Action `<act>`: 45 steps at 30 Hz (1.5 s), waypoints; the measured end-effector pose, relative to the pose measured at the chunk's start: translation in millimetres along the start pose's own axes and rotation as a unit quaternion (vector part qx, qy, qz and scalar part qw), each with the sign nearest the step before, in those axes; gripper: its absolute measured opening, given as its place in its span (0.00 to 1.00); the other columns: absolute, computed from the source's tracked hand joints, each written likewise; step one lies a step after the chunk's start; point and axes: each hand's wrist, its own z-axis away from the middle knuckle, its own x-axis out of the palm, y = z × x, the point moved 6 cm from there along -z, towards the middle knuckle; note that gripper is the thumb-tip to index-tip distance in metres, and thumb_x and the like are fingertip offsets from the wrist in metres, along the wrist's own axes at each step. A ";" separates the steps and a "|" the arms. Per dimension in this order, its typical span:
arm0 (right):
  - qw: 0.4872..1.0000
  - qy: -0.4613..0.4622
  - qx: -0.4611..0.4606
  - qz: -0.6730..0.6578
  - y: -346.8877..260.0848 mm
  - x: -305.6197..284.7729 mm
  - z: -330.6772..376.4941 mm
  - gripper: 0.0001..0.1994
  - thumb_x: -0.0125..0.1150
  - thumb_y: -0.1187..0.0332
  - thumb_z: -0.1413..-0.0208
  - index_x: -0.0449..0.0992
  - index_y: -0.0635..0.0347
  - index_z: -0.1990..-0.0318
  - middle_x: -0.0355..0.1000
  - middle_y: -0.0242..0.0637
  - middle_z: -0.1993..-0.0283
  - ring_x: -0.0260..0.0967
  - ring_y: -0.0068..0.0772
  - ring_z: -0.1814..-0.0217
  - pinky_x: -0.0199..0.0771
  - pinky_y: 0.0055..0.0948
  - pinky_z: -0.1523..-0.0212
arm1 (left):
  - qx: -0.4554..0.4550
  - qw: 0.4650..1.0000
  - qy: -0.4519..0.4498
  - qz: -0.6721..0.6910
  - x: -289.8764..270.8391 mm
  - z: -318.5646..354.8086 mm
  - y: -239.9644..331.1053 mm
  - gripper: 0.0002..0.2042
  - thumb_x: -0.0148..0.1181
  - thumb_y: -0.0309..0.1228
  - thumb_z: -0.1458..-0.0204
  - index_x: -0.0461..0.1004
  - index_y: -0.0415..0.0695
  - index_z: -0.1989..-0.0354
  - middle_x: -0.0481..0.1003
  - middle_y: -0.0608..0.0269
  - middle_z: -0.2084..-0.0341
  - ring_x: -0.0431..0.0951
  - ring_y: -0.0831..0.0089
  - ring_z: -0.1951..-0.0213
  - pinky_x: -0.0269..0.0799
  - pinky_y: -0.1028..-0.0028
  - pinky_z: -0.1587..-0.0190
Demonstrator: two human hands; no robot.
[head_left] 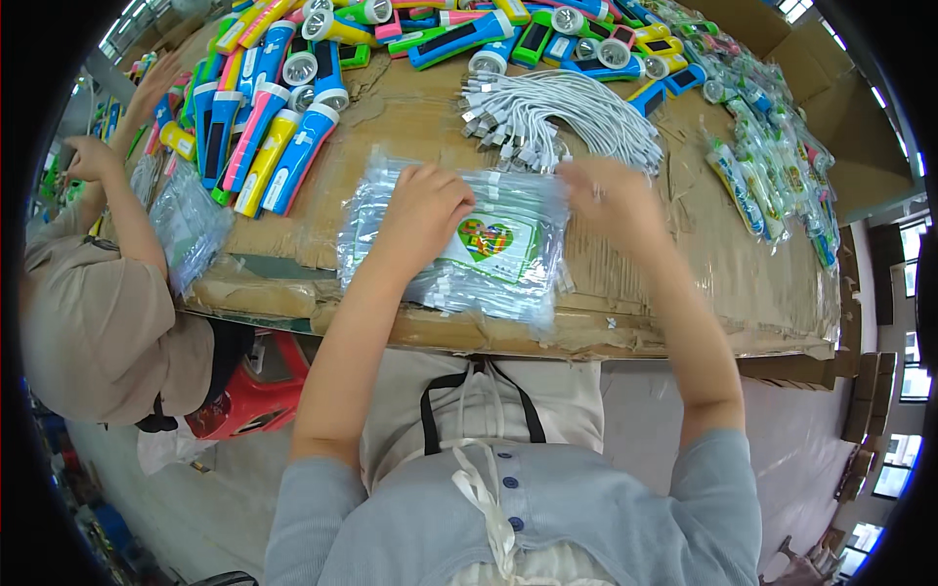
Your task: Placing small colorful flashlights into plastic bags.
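The left hand [427,208] lies flat, fingers spread, on a stack of clear plastic bags with a heart-printed label [489,244] at frame centre, near the front edge of the cardboard-covered table [684,283]. The right hand [611,200] is blurred at the stack's right edge; its grip cannot be told. Bare cardboard lies open at right. One bundle of white cables [576,117] sits above; the coloured plastic torches [264,127] are too many to count.

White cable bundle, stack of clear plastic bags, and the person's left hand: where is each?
White cable bundle [576,112], head view, middle of the looped cords.
Stack of clear plastic bags [493,269], head view, printed label.
Left hand [425,205], head view, back of hand.
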 end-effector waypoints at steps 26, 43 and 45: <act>0.983 -0.178 0.041 -0.031 -50.2 54.4 -26.7 0.07 0.59 0.70 0.53 0.76 0.63 0.67 0.74 0.41 0.74 0.72 0.39 0.72 0.71 0.32 0.70 | 0.100 0.992 0.070 0.001 -11.2 3.8 19.1 0.05 0.56 0.24 0.62 0.71 0.44 0.74 0.72 0.64 0.75 0.72 0.64 0.69 0.66 0.67 0.64; 0.971 -0.095 0.183 -0.124 17.0 41.5 -36.6 0.10 0.60 0.65 0.53 0.76 0.62 0.65 0.73 0.45 0.70 0.72 0.44 0.66 0.70 0.37 0.65 | -0.035 0.992 -0.116 -0.032 -59.7 69.0 64.6 0.10 0.66 0.28 0.65 0.69 0.44 0.78 0.63 0.63 0.72 0.64 0.62 0.61 0.57 0.64 0.56; 0.992 0.064 0.109 0.021 49.6 13.3 -50.8 0.09 0.60 0.65 0.53 0.77 0.58 0.66 0.74 0.42 0.65 0.71 0.42 0.60 0.70 0.36 0.62 | -0.093 0.993 -0.073 0.022 -59.2 71.7 57.0 0.10 0.66 0.29 0.63 0.69 0.43 0.78 0.64 0.62 0.72 0.65 0.62 0.65 0.59 0.66 0.61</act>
